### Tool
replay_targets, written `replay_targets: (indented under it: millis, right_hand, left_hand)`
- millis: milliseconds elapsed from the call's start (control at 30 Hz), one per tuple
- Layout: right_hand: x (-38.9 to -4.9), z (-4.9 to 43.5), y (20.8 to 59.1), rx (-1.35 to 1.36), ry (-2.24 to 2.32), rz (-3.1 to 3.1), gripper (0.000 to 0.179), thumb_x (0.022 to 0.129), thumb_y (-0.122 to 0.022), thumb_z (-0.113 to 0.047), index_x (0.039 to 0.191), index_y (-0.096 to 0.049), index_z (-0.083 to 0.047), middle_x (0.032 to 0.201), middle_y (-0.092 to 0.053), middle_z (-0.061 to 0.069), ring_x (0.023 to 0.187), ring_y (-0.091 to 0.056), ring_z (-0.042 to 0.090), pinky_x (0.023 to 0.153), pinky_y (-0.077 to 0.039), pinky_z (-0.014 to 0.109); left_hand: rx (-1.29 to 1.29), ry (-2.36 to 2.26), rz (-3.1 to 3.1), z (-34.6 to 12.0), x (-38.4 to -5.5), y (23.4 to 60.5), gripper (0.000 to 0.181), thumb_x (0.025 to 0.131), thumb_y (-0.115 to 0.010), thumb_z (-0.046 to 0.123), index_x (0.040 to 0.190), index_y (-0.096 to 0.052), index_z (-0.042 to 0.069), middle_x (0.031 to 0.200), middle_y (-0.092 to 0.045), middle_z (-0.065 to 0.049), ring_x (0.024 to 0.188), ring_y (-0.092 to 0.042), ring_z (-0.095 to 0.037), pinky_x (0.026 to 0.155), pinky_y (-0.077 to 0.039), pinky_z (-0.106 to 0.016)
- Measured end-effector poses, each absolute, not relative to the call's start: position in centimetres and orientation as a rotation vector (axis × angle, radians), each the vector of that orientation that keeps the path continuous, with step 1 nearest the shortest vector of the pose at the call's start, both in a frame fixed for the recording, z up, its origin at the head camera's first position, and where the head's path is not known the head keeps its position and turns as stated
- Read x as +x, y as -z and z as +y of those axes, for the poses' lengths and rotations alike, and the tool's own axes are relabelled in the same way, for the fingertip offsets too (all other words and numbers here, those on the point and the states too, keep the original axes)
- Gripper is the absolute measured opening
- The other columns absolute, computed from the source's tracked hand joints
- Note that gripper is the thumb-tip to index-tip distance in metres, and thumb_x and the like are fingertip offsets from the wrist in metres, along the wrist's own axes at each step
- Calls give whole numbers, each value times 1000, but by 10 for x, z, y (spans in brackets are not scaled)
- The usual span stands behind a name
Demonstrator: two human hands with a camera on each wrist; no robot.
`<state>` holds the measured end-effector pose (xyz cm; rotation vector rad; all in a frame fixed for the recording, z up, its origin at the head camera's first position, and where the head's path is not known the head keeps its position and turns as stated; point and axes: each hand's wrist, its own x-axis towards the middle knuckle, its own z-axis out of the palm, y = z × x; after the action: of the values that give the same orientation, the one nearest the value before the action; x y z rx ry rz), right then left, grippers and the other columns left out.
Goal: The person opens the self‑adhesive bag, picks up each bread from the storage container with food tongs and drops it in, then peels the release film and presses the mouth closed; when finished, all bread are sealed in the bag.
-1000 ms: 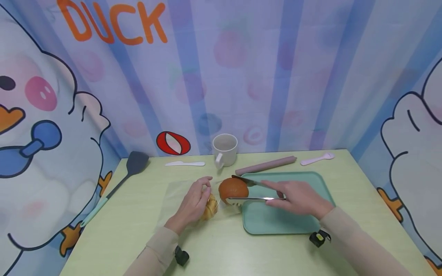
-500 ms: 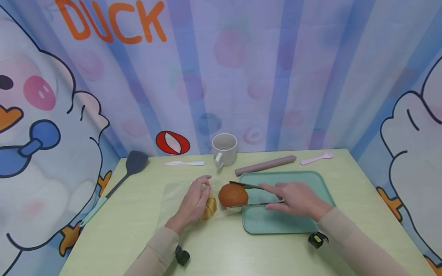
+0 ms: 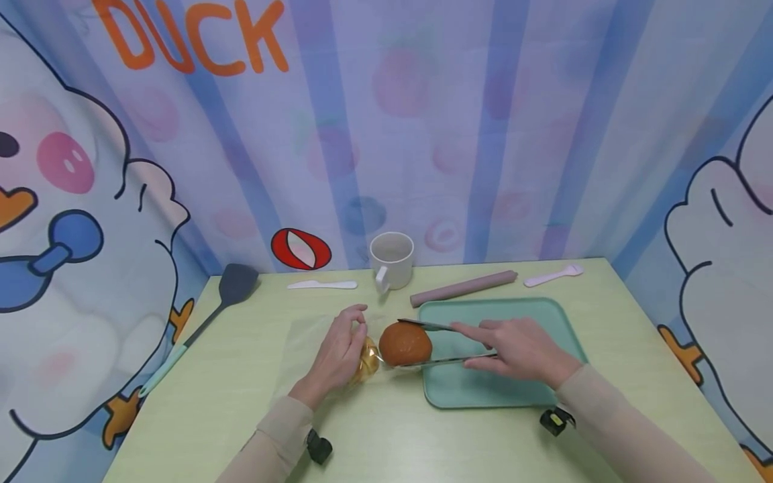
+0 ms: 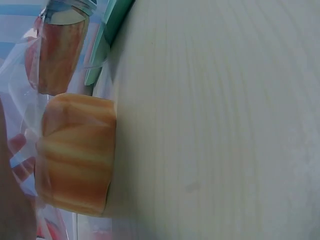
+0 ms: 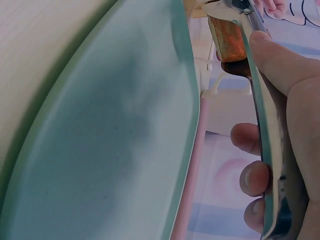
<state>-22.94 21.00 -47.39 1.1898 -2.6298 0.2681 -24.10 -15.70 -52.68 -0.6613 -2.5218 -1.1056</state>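
Note:
My right hand point(image 3: 522, 349) grips metal tongs point(image 5: 267, 115), with fingers on one arm and the thumb on the other. The tongs clasp a round brown bun point(image 3: 406, 343) just past the left rim of the green tray point(image 3: 504, 396). My left hand point(image 3: 335, 352) holds a clear plastic bag point(image 4: 20, 85) with curled fingers. Beside its palm is a golden ridged bread roll point(image 4: 77, 155), partly covered by the film and, in the head view, by the hand. Directly right of the roll is the bun.
Along the table's back are a white plastic knife point(image 3: 323, 285), a white mug point(image 3: 392, 261), a mauve rod point(image 3: 464, 288) and a pink spoon point(image 3: 553, 276). A dark-headed spatula point(image 3: 238, 285) lies at the left. The printed curtain point(image 3: 423, 134) stands behind the table.
The lower arm of the tongs has shifted slightly down along the bun's near side. The bun has moved a little left, close against the roll. My left hand has stayed nearly still.

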Motion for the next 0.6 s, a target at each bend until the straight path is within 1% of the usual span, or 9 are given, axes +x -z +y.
replay_targets:
  millis: [133,267,400,600]
  right_hand:
    - [-230,206,474,1183,-243,-2686,66,94,-71,-58,152,-57,-30,73,-53,-14,51,-37,-4,43,-25,22]
    - [-232,201,474,1179,-252,-2730,66,95,-70,-58,153,-57,-28,73,-53,-14,53,-40,-4,44,-27,22]
    - [-233,197,474,1170,-259,-2761,66,96,-69,-58,153,-56,-29,72,-51,-15,54,-40,-3,45,-29,23]
    - [-237,192,473,1184,-255,-2771,66,96,-70,-57,153,-56,-26,70,-48,-15,54,-39,0,46,-30,24]
  left_hand:
    - [-697,1134,-2504,-156,-241,526,7,110,-42,15,111,-48,12,149,-57,-15,140,-51,-36,115,-41,-56]
    - [-708,1145,-2509,-155,-240,526,8,110,-42,15,110,-48,12,149,-57,-14,140,-51,-36,115,-41,-56]
    - [-703,1120,-2529,-154,-239,526,8,111,-41,16,110,-49,12,149,-57,-14,140,-52,-35,115,-41,-55]
    - [-708,1082,-2524,-154,-240,524,9,110,-42,16,108,-50,12,147,-59,-14,137,-53,-36,119,-37,-54]
